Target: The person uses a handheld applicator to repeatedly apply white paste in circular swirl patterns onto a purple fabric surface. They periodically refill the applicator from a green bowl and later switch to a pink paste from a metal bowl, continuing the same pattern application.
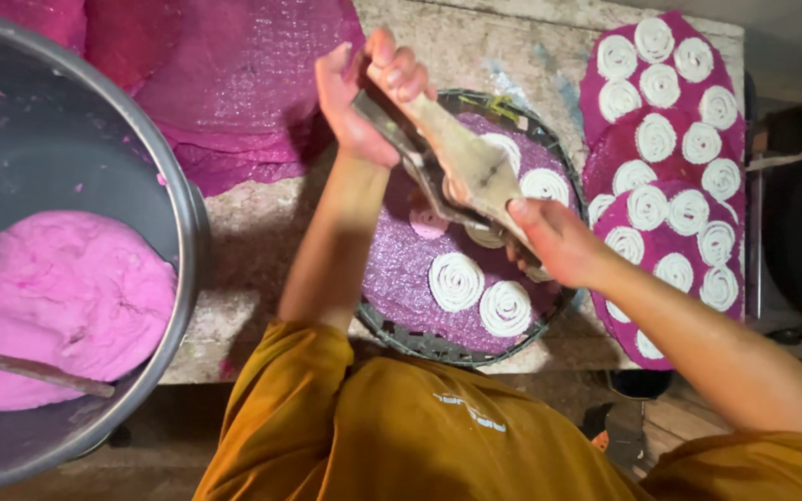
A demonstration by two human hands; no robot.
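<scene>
Both hands are clamped on the long metal press, the left hand on its far end and the right hand on its near end, right above the round tray of white spirals.

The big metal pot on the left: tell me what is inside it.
Inside the big metal pot lies a mound of pink dough, with a thin metal handle across it. What the dough covers cannot be seen.

Quantities: one large metal pot, one pink dough mass, one round tray carrying five visible white spirals, two hands on one press.
</scene>
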